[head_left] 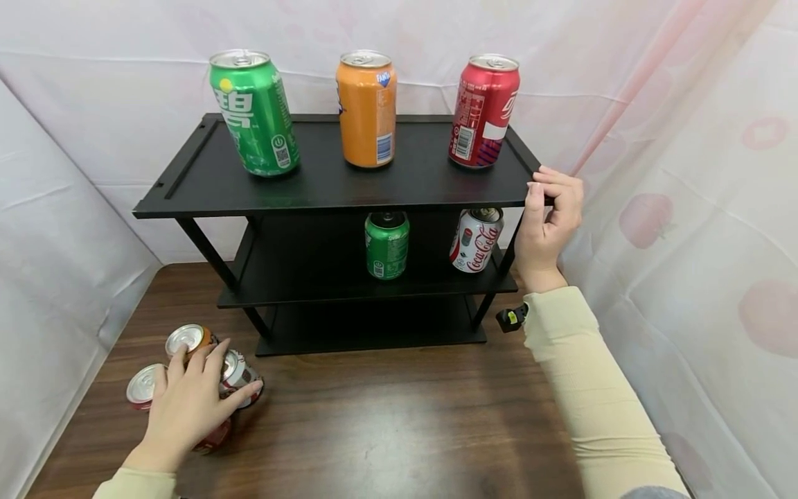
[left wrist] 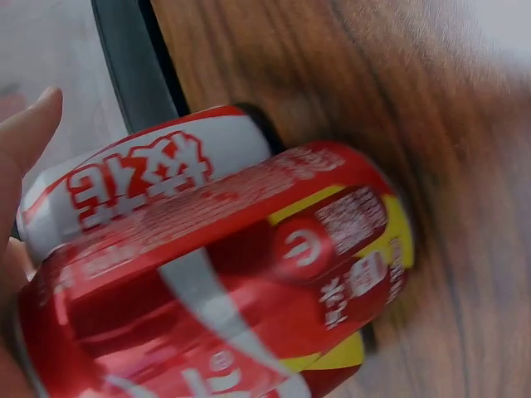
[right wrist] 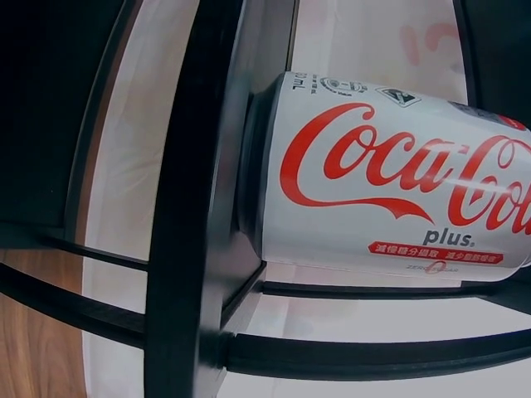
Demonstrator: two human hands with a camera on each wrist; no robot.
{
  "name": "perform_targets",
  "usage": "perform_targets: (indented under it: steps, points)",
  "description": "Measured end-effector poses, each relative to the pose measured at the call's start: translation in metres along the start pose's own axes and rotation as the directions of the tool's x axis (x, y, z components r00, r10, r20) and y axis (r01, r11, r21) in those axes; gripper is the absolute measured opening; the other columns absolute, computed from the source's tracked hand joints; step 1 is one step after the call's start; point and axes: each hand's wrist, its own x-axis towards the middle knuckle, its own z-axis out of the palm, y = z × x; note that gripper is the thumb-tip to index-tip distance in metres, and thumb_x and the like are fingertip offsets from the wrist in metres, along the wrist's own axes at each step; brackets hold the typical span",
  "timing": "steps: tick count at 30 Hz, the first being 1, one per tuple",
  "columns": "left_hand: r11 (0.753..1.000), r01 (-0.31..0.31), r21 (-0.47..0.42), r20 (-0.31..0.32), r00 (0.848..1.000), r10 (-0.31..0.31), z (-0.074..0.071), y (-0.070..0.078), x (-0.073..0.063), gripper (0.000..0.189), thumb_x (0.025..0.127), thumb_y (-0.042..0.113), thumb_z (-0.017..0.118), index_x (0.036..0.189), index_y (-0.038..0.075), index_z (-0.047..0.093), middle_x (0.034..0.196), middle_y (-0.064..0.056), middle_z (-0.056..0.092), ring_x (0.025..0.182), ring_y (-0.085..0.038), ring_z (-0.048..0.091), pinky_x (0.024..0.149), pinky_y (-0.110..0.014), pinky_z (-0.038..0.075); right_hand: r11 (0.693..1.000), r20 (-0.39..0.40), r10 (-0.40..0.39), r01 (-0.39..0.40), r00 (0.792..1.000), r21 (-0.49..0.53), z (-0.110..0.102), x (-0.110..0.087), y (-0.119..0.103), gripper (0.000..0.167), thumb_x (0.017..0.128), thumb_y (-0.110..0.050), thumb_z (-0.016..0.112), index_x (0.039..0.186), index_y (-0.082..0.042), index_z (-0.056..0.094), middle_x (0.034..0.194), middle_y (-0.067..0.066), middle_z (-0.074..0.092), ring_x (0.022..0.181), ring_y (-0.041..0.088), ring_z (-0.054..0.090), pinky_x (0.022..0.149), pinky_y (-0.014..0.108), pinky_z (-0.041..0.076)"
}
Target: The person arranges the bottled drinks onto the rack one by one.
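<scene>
Brown desk [head_left: 386,430] carries a black rack [head_left: 374,326], its top tier [head_left: 318,188] holding three cans [head_left: 366,114], its middle tier [head_left: 312,249] two cans [head_left: 387,249]. At near left, the left hand [head_left: 190,398] spreads over four clustered cans [head_left: 244,380]; the right hand [head_left: 542,242] grips the top tier's near right corner.

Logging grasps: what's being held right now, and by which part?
Right hand grips the black rack by the front right corner of its top shelf. Left hand is over the clustered cans; can't tell whether it holds one.
</scene>
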Motion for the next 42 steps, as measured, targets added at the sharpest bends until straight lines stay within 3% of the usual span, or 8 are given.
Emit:
perform_targets:
  steps: [5, 12, 17, 26, 33, 42]
  points:
    - [1.000, 0.009, -0.006, -0.018, 1.000, -0.009, 0.005, -0.001, -0.001, 0.095, 0.079, 0.069, 0.068, 0.146, 0.007, 0.042, 0.137, -0.030, 0.049, 0.135, -0.063, 0.021, 0.102, -0.082, 0.007, 1.000, -0.002, 0.006, -0.006, 1.000, 0.004, 0.001, 0.000, 0.002, 0.031, 0.085, -0.014, 0.052, 0.076, 0.015, 0.058, 0.085, 0.035, 0.058, 0.095, 0.043, 0.060, 0.094, 0.040, 0.048]
    - [0.999, 0.031, 0.008, 0.011, 0.999, -0.031, 0.008, 0.000, -0.002, 0.095, 0.083, 0.070, 0.063, 0.150, 0.008, 0.037, 0.142, -0.028, 0.046, 0.141, -0.060, 0.014, 0.105, -0.081, 0.002, 1.000, -0.004, -0.005, 0.005, 1.000, -0.001, 0.001, 0.000, -0.001, 0.031, 0.085, -0.013, 0.051, 0.076, 0.016, 0.057, 0.084, 0.036, 0.057, 0.094, 0.047, 0.059, 0.095, 0.041, 0.047]
    - [1.000, 0.011, 0.018, -0.009, 1.000, -0.011, 0.009, -0.002, -0.003, 0.087, 0.084, 0.056, 0.070, 0.149, 0.008, 0.037, 0.136, -0.031, 0.048, 0.139, -0.061, 0.017, 0.106, -0.080, 0.003, 1.000, -0.002, -0.006, 0.006, 1.000, -0.013, 0.003, 0.001, -0.004, 0.030, 0.085, -0.013, 0.051, 0.076, 0.015, 0.058, 0.084, 0.036, 0.058, 0.095, 0.045, 0.060, 0.095, 0.040, 0.048]
    - [1.000, -0.010, 0.004, 0.005, 1.000, 0.010, 0.008, -0.004, -0.006, 0.102, 0.071, 0.039, 0.085, 0.151, 0.007, 0.032, 0.129, -0.031, 0.049, 0.142, -0.060, 0.011, 0.108, -0.079, -0.002, 1.000, 0.004, 0.005, -0.005, 1.000, -0.024, 0.001, -0.001, 0.001, 0.031, 0.085, -0.013, 0.049, 0.076, 0.015, 0.057, 0.085, 0.035, 0.057, 0.096, 0.046, 0.059, 0.096, 0.040, 0.048]
    - [1.000, -0.004, -0.003, 0.011, 1.000, 0.004, 0.007, -0.003, -0.008, 0.099, 0.070, 0.037, 0.086, 0.148, 0.005, 0.036, 0.130, -0.031, 0.050, 0.143, -0.059, 0.011, 0.108, -0.078, -0.003, 1.000, -0.010, 0.002, -0.002, 1.000, -0.019, 0.001, -0.005, 0.014, 0.032, 0.085, -0.015, 0.050, 0.076, 0.014, 0.057, 0.085, 0.034, 0.057, 0.096, 0.044, 0.060, 0.097, 0.043, 0.048]
    - [1.000, -0.009, -0.014, -0.001, 1.000, 0.009, 0.008, -0.003, -0.006, 0.097, 0.069, 0.038, 0.087, 0.147, 0.006, 0.039, 0.130, -0.029, 0.050, 0.144, -0.056, 0.011, 0.110, -0.076, -0.005, 1.000, -0.009, 0.024, -0.024, 1.000, -0.018, 0.000, -0.004, 0.010, 0.033, 0.085, -0.016, 0.049, 0.077, 0.015, 0.057, 0.088, 0.033, 0.058, 0.099, 0.040, 0.060, 0.098, 0.041, 0.047]
